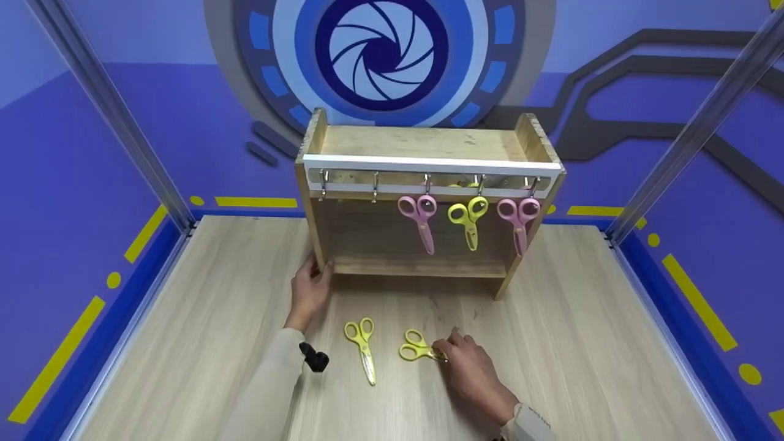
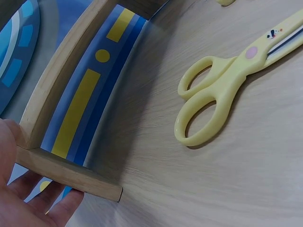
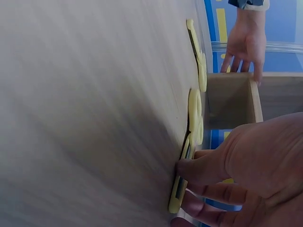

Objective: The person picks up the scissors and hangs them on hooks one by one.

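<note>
My left hand [image 1: 309, 293] grips the lower left side board of a wooden hook rack [image 1: 313, 229]; in the left wrist view its thumb and fingers lie on either side of the wood [image 2: 71, 172]. My right hand [image 1: 470, 370] pinches a pair of yellow scissors [image 1: 415, 350] by the blade end, handles pointing left. In the right wrist view the thumb presses on the blades of these scissors [image 3: 193, 113], close over the tabletop. Another pair of yellow scissors [image 1: 362, 343] lies between the hands, handles toward the rack.
From the rack's front rail [image 1: 349, 164] hang pink scissors [image 1: 422, 220], yellow scissors [image 1: 469, 220] and more pink scissors [image 1: 519, 223]. Two hooks on the left, one of them this hook [image 1: 375, 187], are bare. Blue-purple panels with metal posts [image 1: 686, 125] enclose the wooden table [image 1: 612, 343].
</note>
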### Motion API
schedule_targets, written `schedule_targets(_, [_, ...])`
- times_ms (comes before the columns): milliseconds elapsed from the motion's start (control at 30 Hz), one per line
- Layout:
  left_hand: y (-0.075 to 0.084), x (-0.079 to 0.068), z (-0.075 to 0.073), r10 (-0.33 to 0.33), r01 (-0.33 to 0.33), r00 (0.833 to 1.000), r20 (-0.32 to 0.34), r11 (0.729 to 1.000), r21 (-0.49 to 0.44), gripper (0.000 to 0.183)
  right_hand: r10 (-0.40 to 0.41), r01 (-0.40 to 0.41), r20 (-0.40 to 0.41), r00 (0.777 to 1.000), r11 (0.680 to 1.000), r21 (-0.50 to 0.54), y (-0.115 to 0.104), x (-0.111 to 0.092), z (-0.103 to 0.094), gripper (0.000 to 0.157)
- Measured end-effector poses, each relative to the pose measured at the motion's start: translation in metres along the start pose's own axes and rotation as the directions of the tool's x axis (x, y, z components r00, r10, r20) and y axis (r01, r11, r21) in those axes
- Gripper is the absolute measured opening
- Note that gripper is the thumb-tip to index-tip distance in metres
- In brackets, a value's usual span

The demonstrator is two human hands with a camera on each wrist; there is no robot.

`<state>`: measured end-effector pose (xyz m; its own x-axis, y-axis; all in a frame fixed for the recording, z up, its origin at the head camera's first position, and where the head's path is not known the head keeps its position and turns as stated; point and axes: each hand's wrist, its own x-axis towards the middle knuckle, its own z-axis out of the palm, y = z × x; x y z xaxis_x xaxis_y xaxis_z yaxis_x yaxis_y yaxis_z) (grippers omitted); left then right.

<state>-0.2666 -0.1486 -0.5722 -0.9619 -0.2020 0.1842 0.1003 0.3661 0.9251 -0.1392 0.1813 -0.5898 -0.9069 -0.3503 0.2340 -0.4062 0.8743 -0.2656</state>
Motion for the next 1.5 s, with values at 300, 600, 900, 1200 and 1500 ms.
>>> schedule_targets(300, [-0.001,0.000,0.000,0.019,-0.019,1.000,-0.013,1.000,-0.017,0.054,-0.020,0.020,0.005,1.000,1.000,-0.017,0.002,0.003,-0.001,0.022])
schedule_targets(600, [0.000,-0.001,0.000,0.001,-0.001,1.000,-0.002,1.000,-0.003,0.054,-0.001,0.001,-0.005,1.000,1.000,0.002,0.001,0.006,0.002,0.022])
schedule_targets(900, [-0.001,-0.001,0.000,-0.008,0.008,1.000,0.000,1.000,0.004,0.053,0.049,-0.050,-0.023,0.999,0.998,-0.025,-0.001,0.010,0.004,0.016])
schedule_targets(1200, [-0.001,-0.001,0.000,-0.009,0.009,1.000,-0.002,1.000,0.005,0.053,0.063,-0.063,-0.016,0.998,0.998,-0.030,-0.001,0.011,0.004,0.016])
schedule_targets(1500, [0.000,-0.002,-0.001,-0.012,0.012,1.000,0.002,1.000,0.007,0.048,0.088,-0.088,0.007,0.996,0.996,-0.023,-0.002,0.011,0.003,0.016])
